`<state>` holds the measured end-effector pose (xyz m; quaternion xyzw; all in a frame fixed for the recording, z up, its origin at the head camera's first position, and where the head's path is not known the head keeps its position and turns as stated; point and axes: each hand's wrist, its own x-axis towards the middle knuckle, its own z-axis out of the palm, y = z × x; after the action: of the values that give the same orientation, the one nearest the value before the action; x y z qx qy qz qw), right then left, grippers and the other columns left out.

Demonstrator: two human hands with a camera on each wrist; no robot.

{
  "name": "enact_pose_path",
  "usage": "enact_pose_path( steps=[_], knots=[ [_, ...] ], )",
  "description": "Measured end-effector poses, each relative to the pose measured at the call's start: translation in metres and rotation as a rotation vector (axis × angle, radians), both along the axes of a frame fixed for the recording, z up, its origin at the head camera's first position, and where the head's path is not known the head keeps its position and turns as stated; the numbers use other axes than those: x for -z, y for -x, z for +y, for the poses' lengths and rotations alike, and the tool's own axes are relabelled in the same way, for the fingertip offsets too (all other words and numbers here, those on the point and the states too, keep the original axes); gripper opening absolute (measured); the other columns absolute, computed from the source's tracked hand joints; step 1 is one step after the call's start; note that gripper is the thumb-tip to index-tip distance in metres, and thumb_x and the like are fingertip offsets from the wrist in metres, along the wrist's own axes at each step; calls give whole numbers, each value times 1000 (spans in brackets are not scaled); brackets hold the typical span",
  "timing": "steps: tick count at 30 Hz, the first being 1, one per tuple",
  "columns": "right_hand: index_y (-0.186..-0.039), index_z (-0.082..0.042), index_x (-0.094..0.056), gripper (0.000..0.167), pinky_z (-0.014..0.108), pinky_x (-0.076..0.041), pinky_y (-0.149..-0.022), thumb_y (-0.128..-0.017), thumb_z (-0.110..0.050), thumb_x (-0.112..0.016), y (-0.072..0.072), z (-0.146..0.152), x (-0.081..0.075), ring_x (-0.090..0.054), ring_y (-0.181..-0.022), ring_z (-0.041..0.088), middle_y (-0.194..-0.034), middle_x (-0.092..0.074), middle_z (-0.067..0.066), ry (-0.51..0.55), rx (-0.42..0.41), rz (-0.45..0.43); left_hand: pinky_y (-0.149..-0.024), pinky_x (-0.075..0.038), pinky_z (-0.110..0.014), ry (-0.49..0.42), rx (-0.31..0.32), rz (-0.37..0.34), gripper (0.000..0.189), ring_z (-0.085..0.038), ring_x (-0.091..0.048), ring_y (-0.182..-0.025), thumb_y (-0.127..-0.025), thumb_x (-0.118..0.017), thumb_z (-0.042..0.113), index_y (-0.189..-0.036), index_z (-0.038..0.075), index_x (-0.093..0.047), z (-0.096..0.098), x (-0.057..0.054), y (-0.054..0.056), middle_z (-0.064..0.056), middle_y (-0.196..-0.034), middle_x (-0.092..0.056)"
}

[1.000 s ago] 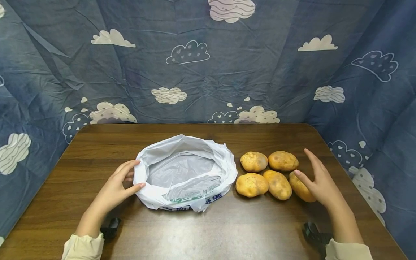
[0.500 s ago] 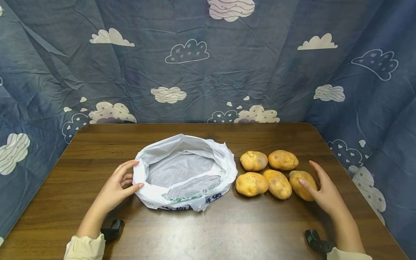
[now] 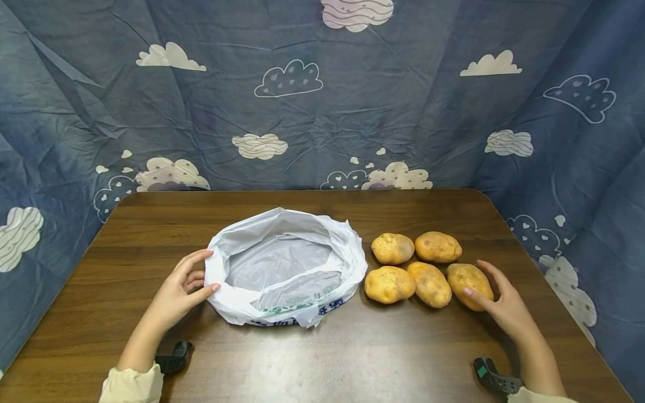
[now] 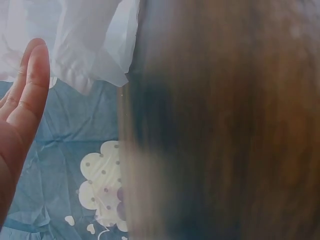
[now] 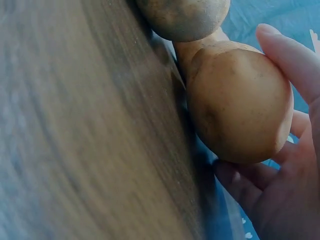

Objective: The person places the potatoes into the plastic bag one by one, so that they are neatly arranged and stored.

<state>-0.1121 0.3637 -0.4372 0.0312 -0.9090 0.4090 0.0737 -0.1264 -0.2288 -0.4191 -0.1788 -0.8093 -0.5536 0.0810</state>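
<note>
A white plastic bag (image 3: 282,268) stands with its mouth spread wide, its rim folded outward. My left hand (image 3: 176,291) is at the bag's left side, thumb and fingertips right at the rim. In the left wrist view, extended fingers (image 4: 35,85) show beside the hanging plastic. To the right of the bag lie several yellow-brown potatoes in two rows. My right hand (image 3: 509,308) curls around the rightmost potato (image 3: 468,282), the thumb on its near side and the fingers on its far side. From the right wrist, the same potato (image 5: 240,105) sits between thumb and fingers.
Two potatoes (image 3: 393,249) (image 3: 437,247) form the back row; two more (image 3: 389,284) (image 3: 429,284) lie between the bag and the right hand. Everything rests on a brown wooden table (image 3: 312,364). A blue cloud-print curtain (image 3: 302,123) hangs behind and along the sides.
My right hand has come down and toward me onto the rightmost potato, its fingers drawing in around it. The left hand stays at the bag's rim, almost unmoved.
</note>
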Motion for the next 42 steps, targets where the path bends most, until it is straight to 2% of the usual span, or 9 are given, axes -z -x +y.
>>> enact_pose_path(
  steps=[2,4,9,18,22,28,33,42],
  knots=[
    [-137,-4,-30,64,8,-32,-73,-84,-17,-64,0,0,1,-39,-97,-6,-123,-41,22,-13,14,-7,-74,-46,-15,-3,1,0,61,-7,-56,-86,-73,-67,-11,-128,-2,-41,0,-1,-1,-11,-128,-35],
    [-136,-4,-33,63,9,-33,-69,-83,-18,-65,0,0,0,-40,-91,-7,-120,-44,17,-24,27,-9,-75,-46,-15,-3,3,1,61,-7,-56,-86,-74,-67,-11,-128,-2,-40,0,-1,-1,-11,-128,-35],
    [-133,-3,-37,61,9,-35,-69,-82,-16,-67,-2,0,1,-43,-89,-8,-115,-48,7,-11,48,18,-74,-46,-15,-3,12,3,61,-7,-56,-86,-74,-67,-11,-128,-2,-40,0,-2,-1,-12,-129,-35],
    [-129,3,-40,58,4,-34,-74,-79,-4,-68,-2,-1,3,-42,-94,-10,-110,-47,-16,73,91,153,-74,-45,-14,-2,11,6,61,-7,-55,-86,-73,-67,-12,-127,-3,-41,-1,-1,0,-12,-128,-35],
    [-129,1,-41,59,4,-34,-73,-78,-5,-69,-2,-3,0,-44,-92,-9,-107,-46,-21,76,121,182,-75,-45,-15,-3,11,5,61,-7,-55,-86,-73,-67,-12,-127,-3,-41,-1,-1,0,-13,-128,-36],
    [-130,-3,-43,61,5,-35,-71,-76,-7,-71,-2,-9,-8,-45,-90,-8,-108,-48,-17,46,152,199,-75,-45,-15,-1,10,10,62,-8,-55,-86,-72,-67,-13,-127,-3,-41,-1,0,0,-12,-128,-36],
    [-129,-4,-45,63,5,-36,-69,-73,-5,-73,4,-17,-13,-47,-87,-6,-106,-49,-15,15,159,230,-74,-45,-15,-8,10,15,61,-8,-55,-86,-72,-67,-13,-127,-2,-42,0,0,0,-12,-127,-36],
    [-131,-9,-44,67,7,-38,-70,-71,-5,-75,21,-41,-31,-48,-89,-3,-113,-52,9,8,83,259,-74,-45,-15,-9,15,21,61,-9,-55,-86,-73,-67,-13,-127,-3,-41,0,0,0,-13,-128,-36]
  ],
)
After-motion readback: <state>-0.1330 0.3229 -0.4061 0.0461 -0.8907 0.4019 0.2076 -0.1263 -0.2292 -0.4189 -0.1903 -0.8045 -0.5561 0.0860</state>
